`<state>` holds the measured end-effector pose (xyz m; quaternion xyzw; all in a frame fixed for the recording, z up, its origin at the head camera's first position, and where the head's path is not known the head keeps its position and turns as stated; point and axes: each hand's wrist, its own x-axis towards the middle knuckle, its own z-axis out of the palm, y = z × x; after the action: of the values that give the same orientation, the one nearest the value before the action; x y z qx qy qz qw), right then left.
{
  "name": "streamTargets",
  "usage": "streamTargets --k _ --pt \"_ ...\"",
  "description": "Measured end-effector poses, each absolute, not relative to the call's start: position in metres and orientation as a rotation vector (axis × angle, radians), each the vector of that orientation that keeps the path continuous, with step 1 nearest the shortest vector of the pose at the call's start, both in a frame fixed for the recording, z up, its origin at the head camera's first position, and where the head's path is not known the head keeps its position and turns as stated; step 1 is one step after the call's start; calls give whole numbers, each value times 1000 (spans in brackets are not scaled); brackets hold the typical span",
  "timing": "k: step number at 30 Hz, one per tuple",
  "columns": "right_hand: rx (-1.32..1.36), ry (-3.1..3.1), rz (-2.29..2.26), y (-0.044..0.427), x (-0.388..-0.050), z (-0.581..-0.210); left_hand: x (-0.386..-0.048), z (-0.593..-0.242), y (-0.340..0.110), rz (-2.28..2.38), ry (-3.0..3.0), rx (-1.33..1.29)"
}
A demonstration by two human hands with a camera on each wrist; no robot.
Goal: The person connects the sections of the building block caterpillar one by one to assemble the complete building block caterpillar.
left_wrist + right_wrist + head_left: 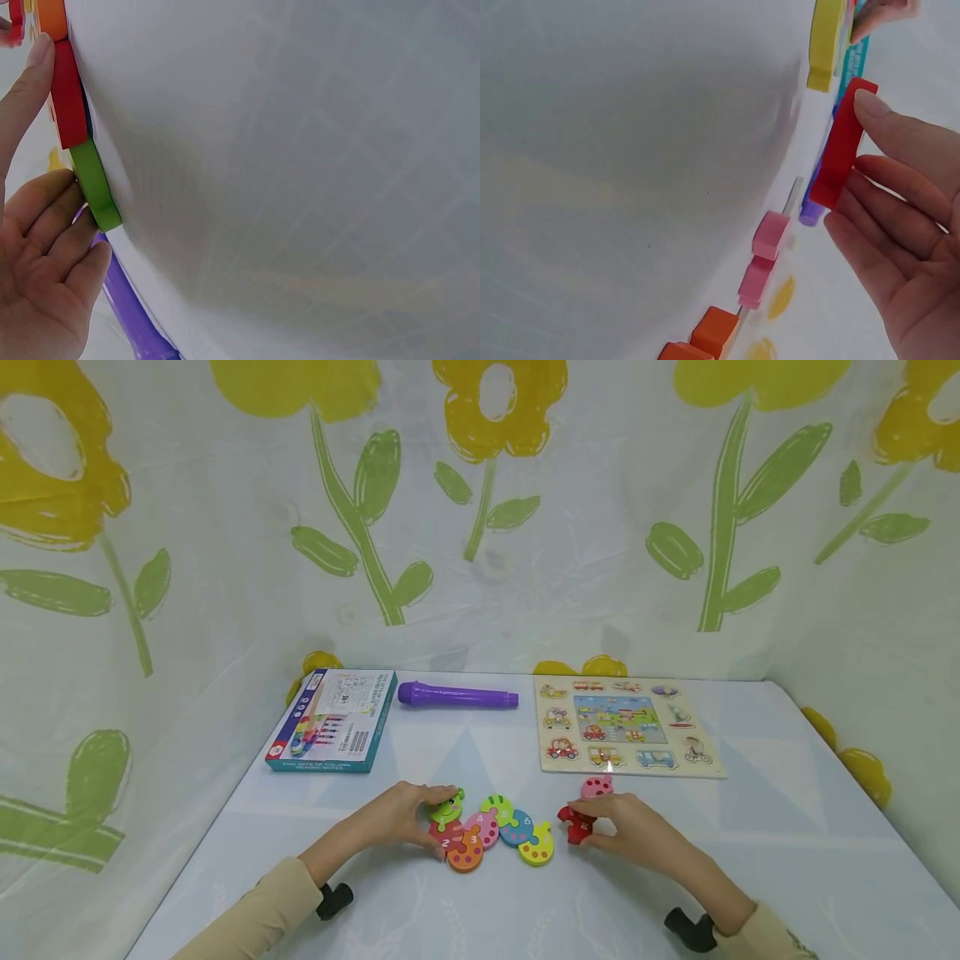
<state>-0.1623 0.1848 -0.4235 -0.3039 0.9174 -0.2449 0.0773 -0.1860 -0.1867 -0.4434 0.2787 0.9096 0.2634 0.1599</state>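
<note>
A row of joined caterpillar pieces lies on the table: green head (pixel 447 808), red piece (pixel 447 837), orange piece (pixel 466 853), then pink, green, blue and yellow (pixel 537 847). My left hand (pixel 393 818) grips the head end, thumb at the red piece (pixel 69 97) and fingers by the green head (pixel 95 184). Right of the row, my right hand (pixel 637 831) pinches a separate red piece (pixel 841 146) between thumb and fingers, apart from the yellow end (pixel 825 45). Beyond it lies a pink piece (pixel 597 787). Orange pieces (pixel 714 331) show in the right wrist view.
A boxed set (pixel 330 722) stands at the back left of the table, with a purple microphone-shaped stick (pixel 459 696) beside it. At the back right lies a wooden vehicle puzzle board (pixel 626 764). A flowered curtain (pixel 585 585) surrounds the table.
</note>
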Motion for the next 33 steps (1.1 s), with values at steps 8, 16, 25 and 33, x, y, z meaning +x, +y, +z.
streamTargets --k 8,16,25,33 --pt "-1009 2674 -704 182 -172 -423 -186 -443 -187 763 2599 812" --pt "-1101 2602 -671 179 -183 -425 -187 -445 -187 754 2603 809" --pt "-1166 2569 -627 173 -189 -422 -187 -444 -187 749 2604 807" --pt "-1214 2548 -572 168 -194 -423 -187 -444 -187 755 2595 797"
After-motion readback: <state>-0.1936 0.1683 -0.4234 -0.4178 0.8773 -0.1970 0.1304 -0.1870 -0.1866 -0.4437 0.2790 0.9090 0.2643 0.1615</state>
